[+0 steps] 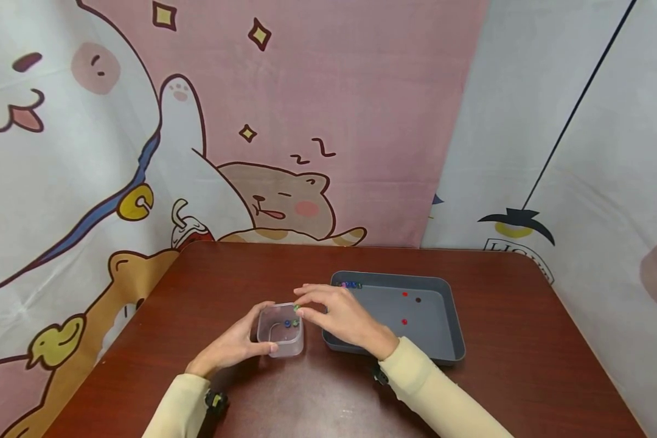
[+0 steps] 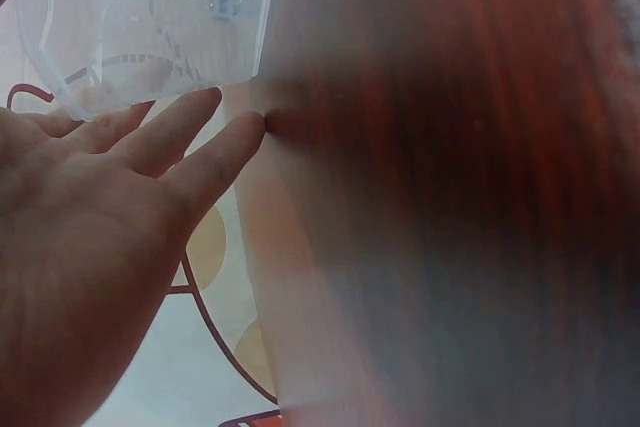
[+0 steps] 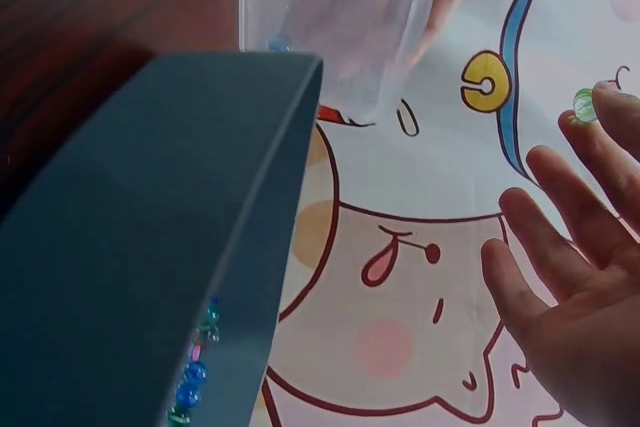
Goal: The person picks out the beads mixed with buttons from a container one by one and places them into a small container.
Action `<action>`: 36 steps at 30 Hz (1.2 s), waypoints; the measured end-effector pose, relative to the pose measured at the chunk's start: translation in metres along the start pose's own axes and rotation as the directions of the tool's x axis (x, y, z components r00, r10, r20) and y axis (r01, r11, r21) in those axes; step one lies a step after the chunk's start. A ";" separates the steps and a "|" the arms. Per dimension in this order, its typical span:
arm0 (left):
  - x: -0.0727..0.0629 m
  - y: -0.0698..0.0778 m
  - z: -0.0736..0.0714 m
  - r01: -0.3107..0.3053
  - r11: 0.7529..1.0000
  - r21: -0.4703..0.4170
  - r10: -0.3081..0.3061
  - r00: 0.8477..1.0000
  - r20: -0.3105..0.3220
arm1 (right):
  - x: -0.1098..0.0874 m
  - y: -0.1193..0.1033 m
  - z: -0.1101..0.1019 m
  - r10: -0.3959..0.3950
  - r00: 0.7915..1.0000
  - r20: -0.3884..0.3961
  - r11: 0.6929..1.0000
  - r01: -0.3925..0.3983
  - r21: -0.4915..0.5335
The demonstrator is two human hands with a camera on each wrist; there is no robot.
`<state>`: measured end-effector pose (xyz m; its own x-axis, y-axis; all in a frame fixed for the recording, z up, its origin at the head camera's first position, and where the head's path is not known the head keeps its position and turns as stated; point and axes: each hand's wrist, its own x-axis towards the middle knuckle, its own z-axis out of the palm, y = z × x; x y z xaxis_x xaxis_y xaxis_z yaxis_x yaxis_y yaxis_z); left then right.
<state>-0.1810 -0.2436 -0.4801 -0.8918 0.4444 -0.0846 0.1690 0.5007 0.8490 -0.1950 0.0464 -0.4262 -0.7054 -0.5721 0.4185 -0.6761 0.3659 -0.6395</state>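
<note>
On the reddish-brown wooden desk [image 1: 241, 267], beside the grey rectangular tray [image 1: 432, 328], the clear square plastic tub [image 1: 288, 348] is gripped by the left hand [image 1: 235, 344], while at its rim the round glassy green bead [image 3: 584, 105], tbh probably light, hard and slippery so best nipped across its middle, is pinched by the right hand [image 1: 342, 313].
</note>
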 end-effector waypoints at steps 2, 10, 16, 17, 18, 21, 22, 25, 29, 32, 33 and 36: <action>0.000 0.000 0.000 0.010 1.000 -0.001 -0.010 1.000 -0.004 | 0.000 -0.001 0.003 0.001 1.000 0.016 1.000 -0.001 0.006; 0.000 0.000 0.001 0.004 1.000 0.019 -0.004 1.000 -0.006 | -0.002 0.001 0.015 -0.008 0.998 0.058 0.997 0.012 -0.071; 0.000 0.000 0.001 0.008 1.000 0.009 -0.008 1.000 -0.004 | -0.003 0.004 0.022 -0.033 0.997 0.071 0.994 0.040 -0.103; -0.001 0.000 0.001 0.004 1.000 0.011 -0.003 1.000 -0.003 | -0.003 0.005 0.022 -0.034 0.997 0.072 0.994 0.042 -0.104; -0.001 0.000 0.001 0.003 1.000 0.006 -0.003 1.000 -0.002 | -0.003 0.005 0.023 -0.036 0.997 0.073 0.993 0.044 -0.108; -0.001 0.000 0.001 -0.016 1.000 0.003 0.016 1.000 0.007 | -0.003 0.006 0.026 -0.036 0.996 0.084 0.992 0.046 -0.118; -0.001 0.000 0.001 -0.021 1.000 -0.001 0.021 1.000 0.011 | -0.003 0.007 0.026 -0.036 0.995 0.088 0.992 0.046 -0.121; -0.001 0.000 0.001 -0.027 1.000 -0.007 0.027 1.000 0.015 | -0.003 0.007 0.028 -0.030 0.995 0.099 0.991 0.042 -0.129; -0.001 0.001 0.002 -0.016 1.000 0.004 0.016 1.000 0.007 | -0.003 0.009 0.029 -0.029 0.995 0.099 0.990 0.042 -0.137; 0.000 0.001 0.001 0.000 1.000 0.011 0.000 1.000 0.003 | -0.003 0.010 0.031 -0.031 0.995 0.097 0.989 0.045 -0.143; 0.000 0.002 0.001 0.004 1.000 0.010 -0.004 1.000 0.003 | -0.003 0.010 0.031 -0.033 0.995 0.096 0.988 0.047 -0.146; 0.000 0.002 0.001 0.017 1.000 0.007 -0.017 1.000 0.004 | -0.003 0.011 0.032 -0.035 0.995 0.097 0.987 0.050 -0.153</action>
<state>-0.1804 -0.2418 -0.4795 -0.8929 0.4387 -0.1016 0.1562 0.5132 0.8439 -0.1936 0.0287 -0.4557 -0.6573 -0.6529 0.3763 -0.7350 0.4450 -0.5117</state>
